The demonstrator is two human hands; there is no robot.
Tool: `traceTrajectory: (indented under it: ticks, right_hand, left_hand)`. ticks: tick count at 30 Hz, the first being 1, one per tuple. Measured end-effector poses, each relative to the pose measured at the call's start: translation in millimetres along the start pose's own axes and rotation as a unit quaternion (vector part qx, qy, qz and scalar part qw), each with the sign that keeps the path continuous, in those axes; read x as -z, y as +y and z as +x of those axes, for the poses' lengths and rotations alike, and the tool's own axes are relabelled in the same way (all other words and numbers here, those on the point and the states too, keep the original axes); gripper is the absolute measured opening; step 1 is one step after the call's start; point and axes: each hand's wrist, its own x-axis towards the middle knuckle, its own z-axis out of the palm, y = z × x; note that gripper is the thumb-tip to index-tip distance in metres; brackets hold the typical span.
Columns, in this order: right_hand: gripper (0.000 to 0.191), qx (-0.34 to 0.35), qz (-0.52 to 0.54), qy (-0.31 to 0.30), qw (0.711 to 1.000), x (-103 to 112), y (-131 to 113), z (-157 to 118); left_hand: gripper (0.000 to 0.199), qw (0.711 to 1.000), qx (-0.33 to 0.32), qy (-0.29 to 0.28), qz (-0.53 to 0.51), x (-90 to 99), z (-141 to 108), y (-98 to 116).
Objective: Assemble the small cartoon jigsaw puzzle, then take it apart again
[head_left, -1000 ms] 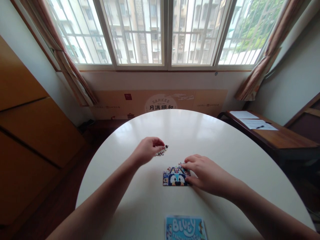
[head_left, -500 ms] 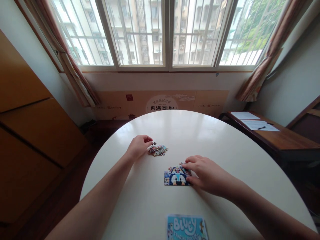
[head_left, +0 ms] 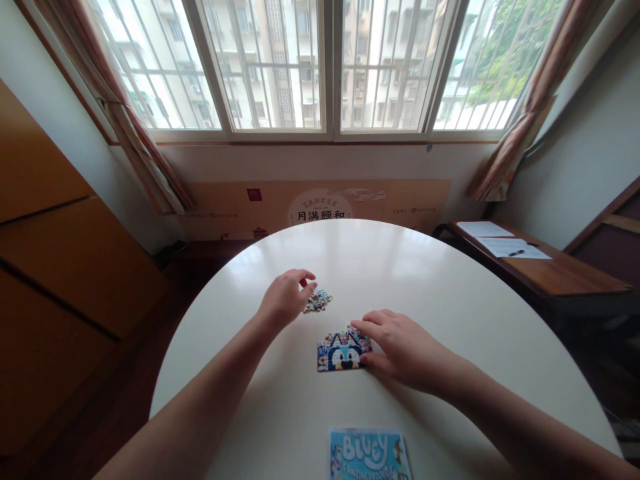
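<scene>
A small pile of loose jigsaw pieces [head_left: 320,301] lies near the middle of the white table. Over its left side is my left hand [head_left: 287,295], with thumb and forefinger apart and no piece visible between them. Closer to me lies a partly assembled jigsaw puzzle [head_left: 345,355], showing a blue cartoon dog's face; its upper edge is uneven. My right hand [head_left: 395,340] holds the puzzle at its right side, forefinger by the top edge and thumb on the lower right. That hand covers part of the puzzle's right edge.
A light-blue packet [head_left: 369,455] printed "Bluey" lies at the near side of the round white table [head_left: 260,427]. To the right, papers [head_left: 513,248] and a pen rest on a wooden desk [head_left: 575,277]. Barred windows and curtains are behind.
My left hand has moved right, over the pile, and its thumb and forefinger have parted. My right hand stays at the puzzle. The whole view has shifted slightly.
</scene>
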Motion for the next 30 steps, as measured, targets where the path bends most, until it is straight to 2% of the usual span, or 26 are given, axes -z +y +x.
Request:
traceTrajectory:
  ticks: [2, 4, 7, 9, 16, 30]
  right_hand:
    - [0.050, -0.004, -0.004, 0.010, 1.000, 1, 2, 0]
    - [0.043, -0.007, -0.007, 0.009, 1.000, 3, 5, 0]
    - [0.027, -0.004, -0.011, 0.004, 1.000, 7, 10, -1]
    - [0.023, -0.001, -0.014, 0.008, 1.000, 8, 11, -1]
    - [0.023, 0.001, -0.025, 0.005, 1.000, 4, 9, -1]
    - [0.016, 0.005, -0.042, -0.003, 0.999, 5, 6, -2]
  left_hand:
    - [0.023, 0.998, -0.049, -0.051, -0.005, -3.3, -10, 17]
    - [0.021, 0.991, -0.092, -0.099, -0.007, -8.6, -21, 32]
    - [0.021, 0.982, -0.122, -0.146, 0.002, -18.2, -32, 45]
    - [0.019, 0.978, -0.129, -0.164, 0.007, -24.2, -34, 48]
    - [0.010, 0.981, -0.105, -0.162, -0.012, -33.8, -31, 47]
    - [0.013, 0.979, -0.070, -0.172, -0.079, -35.5, -32, 49]
